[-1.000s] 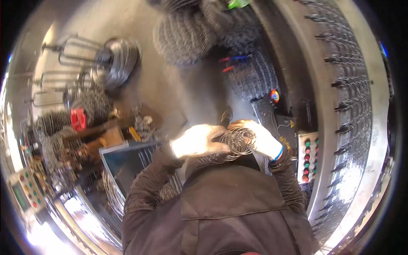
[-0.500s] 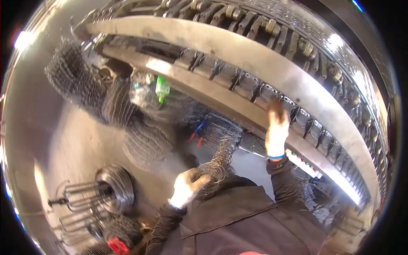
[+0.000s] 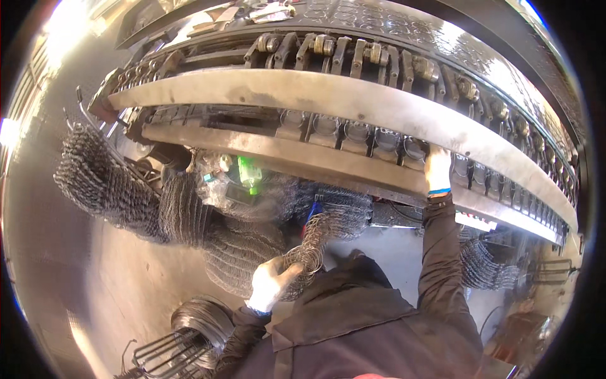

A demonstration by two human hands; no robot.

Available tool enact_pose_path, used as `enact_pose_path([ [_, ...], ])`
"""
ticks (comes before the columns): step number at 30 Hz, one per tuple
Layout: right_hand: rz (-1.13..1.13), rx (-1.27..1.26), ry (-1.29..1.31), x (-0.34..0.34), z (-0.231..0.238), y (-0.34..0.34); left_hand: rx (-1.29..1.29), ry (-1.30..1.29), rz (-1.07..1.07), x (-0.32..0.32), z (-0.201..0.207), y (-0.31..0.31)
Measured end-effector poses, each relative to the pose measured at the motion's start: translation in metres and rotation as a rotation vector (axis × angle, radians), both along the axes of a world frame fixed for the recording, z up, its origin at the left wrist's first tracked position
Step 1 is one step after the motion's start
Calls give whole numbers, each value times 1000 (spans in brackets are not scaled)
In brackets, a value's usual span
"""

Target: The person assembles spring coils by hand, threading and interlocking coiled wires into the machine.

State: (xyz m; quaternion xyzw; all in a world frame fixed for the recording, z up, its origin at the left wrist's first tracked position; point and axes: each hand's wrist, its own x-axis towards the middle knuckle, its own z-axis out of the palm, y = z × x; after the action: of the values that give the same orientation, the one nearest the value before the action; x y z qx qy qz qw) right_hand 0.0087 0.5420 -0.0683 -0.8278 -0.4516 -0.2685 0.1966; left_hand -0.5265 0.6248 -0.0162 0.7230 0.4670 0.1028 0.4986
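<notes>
While the left hand (image 3: pixel 268 283) is curled tight around a bunch of coiled wire springs (image 3: pixel 309 249), the right hand (image 3: pixel 437 169) is stretched far up and its fingers (image 3: pixel 435 155) press on the big metal machine (image 3: pixel 353 104). Whether those fingers grip anything there is too hard to tell. The springs stick up from the left fist, just in front of the person's dark jacket (image 3: pixel 372 328).

Under the hands lies a smooth grey floor (image 3: pixel 95 278), shiny where the light hits it. One long curved metal bar (image 3: pixel 252 85) runs across the machine, with a row of round holders (image 3: pixel 356 132) below it.

Big rolls of grey wire mesh (image 3: pixel 158 208) lie heaped on the floor to the left; three or so show, but they run together. Among them sits one clear plastic bag (image 3: pixel 218 180) with one bright green bottle (image 3: pixel 249 172) in it. One coil of dark wire (image 3: pixel 202 319) rests near the lower edge, next to a wire rack (image 3: pixel 167 354).
</notes>
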Motion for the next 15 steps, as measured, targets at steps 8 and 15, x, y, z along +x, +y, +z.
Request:
enact_pose_path([
  [8, 10, 83, -120, -12, 4, -1, -141, -208, 76, 16, -8, -9],
  [15, 64, 42, -93, -32, 26, -4, -193, -209, 40, 61, 30, -27],
])
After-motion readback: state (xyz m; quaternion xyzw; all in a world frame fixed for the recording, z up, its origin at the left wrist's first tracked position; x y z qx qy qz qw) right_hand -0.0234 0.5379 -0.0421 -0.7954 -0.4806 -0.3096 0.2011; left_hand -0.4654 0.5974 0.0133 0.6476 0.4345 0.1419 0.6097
